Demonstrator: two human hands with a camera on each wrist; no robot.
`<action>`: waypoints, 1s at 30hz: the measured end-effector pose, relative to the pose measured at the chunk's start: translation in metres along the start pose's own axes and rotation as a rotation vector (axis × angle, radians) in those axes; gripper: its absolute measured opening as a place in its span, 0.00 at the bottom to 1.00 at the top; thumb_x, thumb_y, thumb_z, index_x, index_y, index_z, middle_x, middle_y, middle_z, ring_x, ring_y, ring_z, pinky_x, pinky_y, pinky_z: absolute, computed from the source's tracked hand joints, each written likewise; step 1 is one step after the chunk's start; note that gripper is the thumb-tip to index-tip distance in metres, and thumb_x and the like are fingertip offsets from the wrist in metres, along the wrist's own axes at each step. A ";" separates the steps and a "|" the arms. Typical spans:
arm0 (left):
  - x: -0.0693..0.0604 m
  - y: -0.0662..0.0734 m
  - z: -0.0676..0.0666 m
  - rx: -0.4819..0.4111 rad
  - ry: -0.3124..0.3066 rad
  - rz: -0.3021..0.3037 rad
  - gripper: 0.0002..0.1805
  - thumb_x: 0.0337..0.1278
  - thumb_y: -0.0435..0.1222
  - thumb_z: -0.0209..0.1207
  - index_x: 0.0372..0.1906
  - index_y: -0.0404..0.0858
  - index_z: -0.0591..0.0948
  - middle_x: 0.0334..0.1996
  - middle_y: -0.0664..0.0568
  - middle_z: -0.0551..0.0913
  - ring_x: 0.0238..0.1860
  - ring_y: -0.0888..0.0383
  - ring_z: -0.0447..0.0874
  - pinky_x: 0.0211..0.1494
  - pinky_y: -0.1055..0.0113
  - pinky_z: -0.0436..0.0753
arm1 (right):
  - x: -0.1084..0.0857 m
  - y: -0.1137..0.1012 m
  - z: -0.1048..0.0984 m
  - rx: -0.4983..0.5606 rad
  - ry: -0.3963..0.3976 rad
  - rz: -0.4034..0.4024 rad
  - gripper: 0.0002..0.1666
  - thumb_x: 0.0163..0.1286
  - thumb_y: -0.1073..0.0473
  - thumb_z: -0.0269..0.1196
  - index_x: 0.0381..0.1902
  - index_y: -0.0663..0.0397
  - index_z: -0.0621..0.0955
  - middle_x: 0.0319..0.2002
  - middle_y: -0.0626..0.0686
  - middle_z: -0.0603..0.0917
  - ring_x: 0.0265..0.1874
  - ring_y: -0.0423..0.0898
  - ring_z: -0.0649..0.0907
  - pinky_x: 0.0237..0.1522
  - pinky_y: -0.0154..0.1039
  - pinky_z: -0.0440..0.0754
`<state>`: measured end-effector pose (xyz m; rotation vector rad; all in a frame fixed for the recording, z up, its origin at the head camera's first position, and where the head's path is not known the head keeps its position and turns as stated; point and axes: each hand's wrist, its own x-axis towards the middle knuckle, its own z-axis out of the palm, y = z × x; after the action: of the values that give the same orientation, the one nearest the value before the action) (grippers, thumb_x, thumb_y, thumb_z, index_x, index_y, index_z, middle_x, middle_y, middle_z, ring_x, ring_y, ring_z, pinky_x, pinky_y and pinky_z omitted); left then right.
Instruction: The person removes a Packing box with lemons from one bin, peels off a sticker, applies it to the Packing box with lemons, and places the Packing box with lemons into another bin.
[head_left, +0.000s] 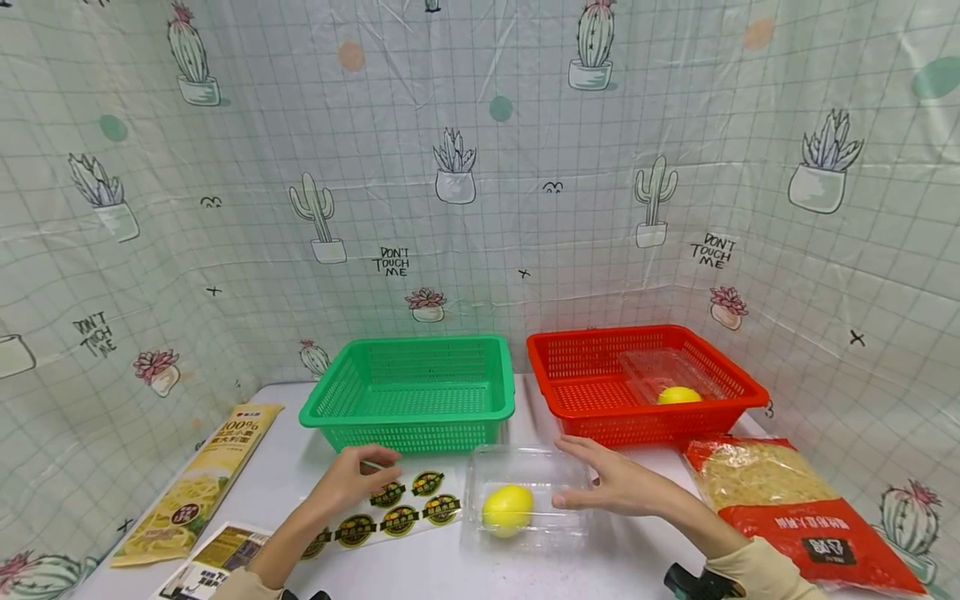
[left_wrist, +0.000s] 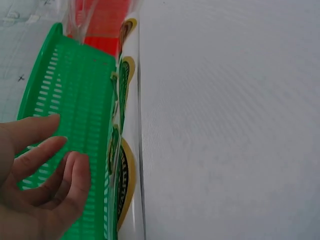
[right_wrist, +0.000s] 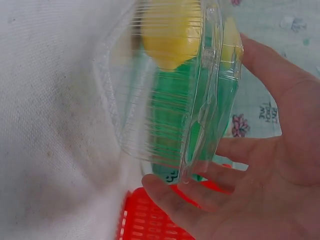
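Note:
A clear plastic box [head_left: 551,508] with a yellow lemon [head_left: 507,510] inside stands on the table in the head view. My right hand [head_left: 618,483] is at the box's right side, fingers spread around its edge; in the right wrist view the hand [right_wrist: 260,185] is beside the clear box [right_wrist: 170,110], its fingers not curled tight. Over a sheet of round black-and-gold stickers [head_left: 399,520] hovers my left hand [head_left: 358,479], fingers loosely bent and holding nothing. The left wrist view shows that hand [left_wrist: 45,175] near the stickers [left_wrist: 125,185].
Behind the sheet is a green basket [head_left: 408,435]. A red basket [head_left: 637,425] at back right holds another clear box [head_left: 652,367] with a lemon [head_left: 679,395]. A noodle packet [head_left: 198,492] and a printed card [head_left: 217,567] lie left, a red pasta bag [head_left: 795,508] right.

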<state>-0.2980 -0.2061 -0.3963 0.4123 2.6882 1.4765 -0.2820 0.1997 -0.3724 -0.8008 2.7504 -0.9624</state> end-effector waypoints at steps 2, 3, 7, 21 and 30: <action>-0.004 -0.004 -0.004 0.016 0.003 0.009 0.22 0.62 0.38 0.63 0.54 0.26 0.79 0.42 0.40 0.84 0.38 0.50 0.86 0.37 0.63 0.86 | 0.000 0.000 0.000 -0.005 -0.004 -0.001 0.52 0.60 0.37 0.68 0.73 0.57 0.64 0.73 0.65 0.63 0.68 0.68 0.67 0.58 0.69 0.73; -0.006 -0.005 -0.006 0.025 0.003 0.011 0.22 0.61 0.37 0.63 0.53 0.25 0.79 0.40 0.40 0.84 0.37 0.50 0.86 0.35 0.63 0.86 | 0.000 0.000 0.000 -0.007 -0.005 0.000 0.52 0.60 0.37 0.68 0.73 0.57 0.64 0.73 0.65 0.63 0.69 0.68 0.67 0.58 0.69 0.73; -0.013 -0.008 -0.012 0.071 -0.004 0.011 0.22 0.59 0.36 0.65 0.52 0.23 0.79 0.37 0.42 0.84 0.34 0.52 0.85 0.33 0.65 0.85 | 0.000 0.000 0.000 -0.017 -0.005 0.008 0.52 0.59 0.37 0.68 0.73 0.57 0.64 0.73 0.64 0.63 0.69 0.67 0.67 0.59 0.69 0.72; -0.020 -0.009 -0.015 0.187 -0.053 -0.066 0.24 0.45 0.27 0.69 0.51 0.25 0.79 0.32 0.45 0.80 0.32 0.57 0.78 0.32 0.67 0.79 | 0.000 -0.002 -0.001 -0.017 -0.026 0.014 0.52 0.60 0.36 0.67 0.74 0.57 0.64 0.73 0.64 0.63 0.69 0.66 0.66 0.61 0.69 0.70; -0.018 -0.009 -0.014 0.190 -0.046 -0.073 0.22 0.45 0.24 0.68 0.50 0.26 0.80 0.30 0.47 0.80 0.31 0.58 0.78 0.32 0.67 0.79 | 0.000 -0.002 -0.002 -0.024 -0.027 0.004 0.52 0.60 0.37 0.67 0.73 0.57 0.64 0.72 0.64 0.64 0.69 0.67 0.67 0.61 0.69 0.70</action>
<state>-0.2851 -0.2264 -0.3976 0.3483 2.7840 1.1835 -0.2820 0.1997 -0.3698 -0.8055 2.7448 -0.9134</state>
